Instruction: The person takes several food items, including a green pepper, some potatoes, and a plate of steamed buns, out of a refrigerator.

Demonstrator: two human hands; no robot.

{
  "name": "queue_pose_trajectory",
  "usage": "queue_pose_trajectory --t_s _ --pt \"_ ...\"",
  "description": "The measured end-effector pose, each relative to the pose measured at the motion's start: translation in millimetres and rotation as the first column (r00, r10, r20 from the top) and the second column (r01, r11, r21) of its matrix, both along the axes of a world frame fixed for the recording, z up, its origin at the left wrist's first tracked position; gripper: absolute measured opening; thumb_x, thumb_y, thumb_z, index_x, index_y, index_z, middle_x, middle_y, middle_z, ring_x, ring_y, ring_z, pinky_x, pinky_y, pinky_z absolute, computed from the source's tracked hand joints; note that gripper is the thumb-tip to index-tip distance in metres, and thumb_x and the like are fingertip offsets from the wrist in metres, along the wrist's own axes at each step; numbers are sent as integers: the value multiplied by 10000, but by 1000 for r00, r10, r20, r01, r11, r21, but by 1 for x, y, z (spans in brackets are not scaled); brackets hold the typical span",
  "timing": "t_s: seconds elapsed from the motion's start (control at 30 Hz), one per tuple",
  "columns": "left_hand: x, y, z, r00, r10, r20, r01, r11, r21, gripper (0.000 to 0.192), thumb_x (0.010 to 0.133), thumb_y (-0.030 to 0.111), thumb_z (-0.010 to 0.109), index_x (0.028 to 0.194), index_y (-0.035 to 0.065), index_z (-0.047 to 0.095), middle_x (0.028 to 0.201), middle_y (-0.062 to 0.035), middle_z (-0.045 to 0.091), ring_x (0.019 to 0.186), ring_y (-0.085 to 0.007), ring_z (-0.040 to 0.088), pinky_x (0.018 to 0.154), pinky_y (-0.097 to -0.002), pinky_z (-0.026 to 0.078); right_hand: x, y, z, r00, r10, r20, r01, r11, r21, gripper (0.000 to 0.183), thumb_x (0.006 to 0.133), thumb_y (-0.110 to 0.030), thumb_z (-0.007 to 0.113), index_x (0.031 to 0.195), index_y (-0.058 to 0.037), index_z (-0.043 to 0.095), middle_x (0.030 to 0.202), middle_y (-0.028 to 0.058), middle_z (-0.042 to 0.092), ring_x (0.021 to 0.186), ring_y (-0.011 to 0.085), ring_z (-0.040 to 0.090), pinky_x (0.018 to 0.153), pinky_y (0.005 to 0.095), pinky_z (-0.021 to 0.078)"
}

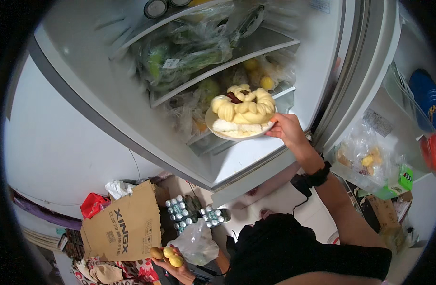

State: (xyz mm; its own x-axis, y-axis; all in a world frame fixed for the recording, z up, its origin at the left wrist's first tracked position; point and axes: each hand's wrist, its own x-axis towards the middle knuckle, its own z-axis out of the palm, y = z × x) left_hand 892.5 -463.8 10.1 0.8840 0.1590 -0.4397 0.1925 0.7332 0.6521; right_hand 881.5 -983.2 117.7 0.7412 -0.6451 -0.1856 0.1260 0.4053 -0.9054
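My right hand grips the rim of a pale plate in front of the open refrigerator's lower shelves. On the plate sit a yellowish ring-shaped shaped bun with dark pieces on it and white, crumbly-looking food. Low in the view, my left hand holds several small round yellow and brown fruits. A clear plastic bag is right beside that hand; whether it hangs from the hand or arm is not clear.
Bagged green produce fills a glass refrigerator shelf; bagged yellow fruit lies below. The open door's bin holds bagged food and a green box. On the floor stand a large cardboard box and packs of cans.
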Motion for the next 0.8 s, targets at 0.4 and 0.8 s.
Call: queue_pose_trajectory --t_s 0.4,0.8 --pt "3 -7 8 1000 -13 26 13 999 -33 568 794 636 474 1018 115 503 789 -173 568 590 -220 579 455 -258 537 19 1 -5 999 -18 -46 18 1000 6 224 796 -110 501 855 99 557 761 145 610 623 189 619 570 268 527" --pt "2 -17 9 997 40 -72 -46 995 -85 558 780 625 502 983 108 551 800 -150 568 567 -232 556 418 -265 512 -96 -21 -63 995 -63 -76 61 998 -29 316 839 -194 541 997 77 578 825 111 627 680 190 648 608 304 561"
